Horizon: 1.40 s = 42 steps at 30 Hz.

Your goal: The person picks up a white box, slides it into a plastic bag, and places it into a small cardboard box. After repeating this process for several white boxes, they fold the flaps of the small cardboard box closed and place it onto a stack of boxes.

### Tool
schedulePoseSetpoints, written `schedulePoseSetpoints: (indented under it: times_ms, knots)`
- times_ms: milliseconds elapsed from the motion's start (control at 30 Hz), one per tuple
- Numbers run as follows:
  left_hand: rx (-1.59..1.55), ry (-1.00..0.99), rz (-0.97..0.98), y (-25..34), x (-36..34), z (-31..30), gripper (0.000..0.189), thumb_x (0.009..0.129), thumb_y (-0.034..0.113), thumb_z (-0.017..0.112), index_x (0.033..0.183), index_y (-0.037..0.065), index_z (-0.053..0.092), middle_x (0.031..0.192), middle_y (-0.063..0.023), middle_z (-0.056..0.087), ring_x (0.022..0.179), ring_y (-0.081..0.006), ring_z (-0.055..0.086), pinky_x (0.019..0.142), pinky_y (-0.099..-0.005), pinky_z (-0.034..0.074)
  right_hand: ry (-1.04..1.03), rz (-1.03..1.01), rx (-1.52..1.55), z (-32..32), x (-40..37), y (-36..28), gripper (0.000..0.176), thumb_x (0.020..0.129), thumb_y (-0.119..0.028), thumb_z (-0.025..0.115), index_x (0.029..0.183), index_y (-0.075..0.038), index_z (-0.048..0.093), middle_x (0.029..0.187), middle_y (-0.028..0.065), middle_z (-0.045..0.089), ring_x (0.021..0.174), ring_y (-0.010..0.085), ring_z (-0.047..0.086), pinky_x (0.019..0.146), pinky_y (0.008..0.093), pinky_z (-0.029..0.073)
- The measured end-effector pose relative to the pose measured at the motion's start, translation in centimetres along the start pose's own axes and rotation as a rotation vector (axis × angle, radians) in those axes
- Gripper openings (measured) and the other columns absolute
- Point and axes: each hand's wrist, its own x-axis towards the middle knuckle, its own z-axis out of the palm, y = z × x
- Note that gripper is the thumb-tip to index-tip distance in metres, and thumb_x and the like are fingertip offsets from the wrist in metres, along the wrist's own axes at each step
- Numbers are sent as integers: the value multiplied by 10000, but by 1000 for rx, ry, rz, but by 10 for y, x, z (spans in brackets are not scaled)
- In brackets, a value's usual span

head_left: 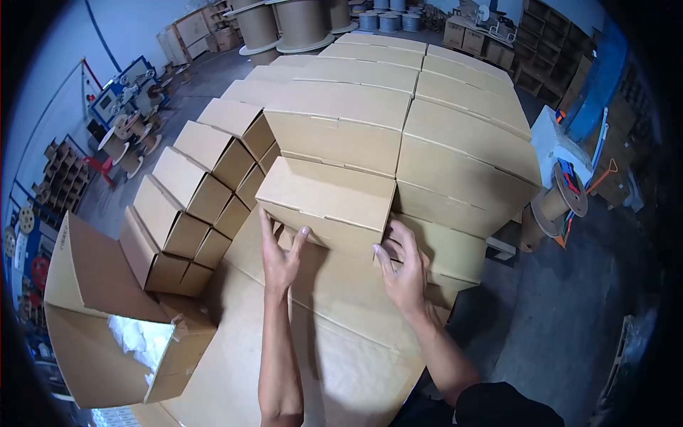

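Note:
A closed brown cardboard box [329, 193] lies between my hands, in front of the stacked boxes. My left hand [281, 260] grips its lower left front, fingers reaching up its left end and thumb against the front face. At the right end, my right hand [407, 274] has its fingers curled round the corner, with the thumb near the lower front edge. Right behind this box rises a taller stacked box [334, 135], and another box [455, 181] stands to its right. Beneath it is a flat brown cardboard surface [341, 341].
Several smaller boxes [196, 188] are stacked along the left. An open carton [92, 341] with white plastic [142, 341] inside stands at the near left. Large cable spools [299, 25] are at the back, and a smaller wooden spool [558, 206] stands on the right floor.

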Motion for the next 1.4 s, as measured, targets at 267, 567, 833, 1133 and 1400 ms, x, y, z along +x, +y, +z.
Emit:
schedulePoseSetpoints:
  times_ms: [267, 567, 833, 1133, 1400]
  knots:
    - [92, -26, -89, -5, 7, -5, 969, 922, 252, 796, 1614, -58, 193, 1534, -307, 460, 1422, -370, 478, 1121, -470, 440, 19, -6, -45, -1, 4, -9, 447, 904, -49, 779, 1307, 1, 592, 1132, 197, 736, 1040, 300, 752, 882, 383, 610]
    - [302, -57, 28, 9, -1, -17, 908, 937, 264, 771, 1586, -74, 234, 1530, -338, 436, 1426, -437, 449, 1184, -457, 378, 97, -54, 6, 4, 0, -10, 324, 884, -29, 772, 1169, 28, 627, 1123, 207, 693, 1028, 305, 721, 830, 379, 606]
    - [855, 554, 110, 74, -16, -123, 704, 936, 255, 756, 1476, -71, 443, 1414, -309, 523, 1308, -459, 516, 1108, -496, 423, -374, -404, 122, 104, -27, -95, 284, 837, 50, 672, 1117, 16, 637, 1124, 189, 658, 1062, 364, 642, 921, 442, 516]
    - [1406, 702, -525, -22, 50, -215, 582, 951, 403, 592, 1288, -69, 533, 1403, -363, 494, 1330, -633, 427, 1158, -591, 346, -590, -815, -282, 288, 19, -151, 586, 841, -48, 669, 1409, -62, 527, 1576, 186, 393, 1464, 528, 297, 1177, 692, 265]
    - [1507, 489, -527, 42, 30, -194, 474, 888, 317, 694, 1224, 12, 555, 1327, -227, 489, 1084, -650, 577, 754, -667, 524, -722, -802, -326, 284, 26, -140, 728, 809, 26, 665, 1494, -148, 491, 1639, 125, 342, 1514, 499, 232, 1191, 650, 300]
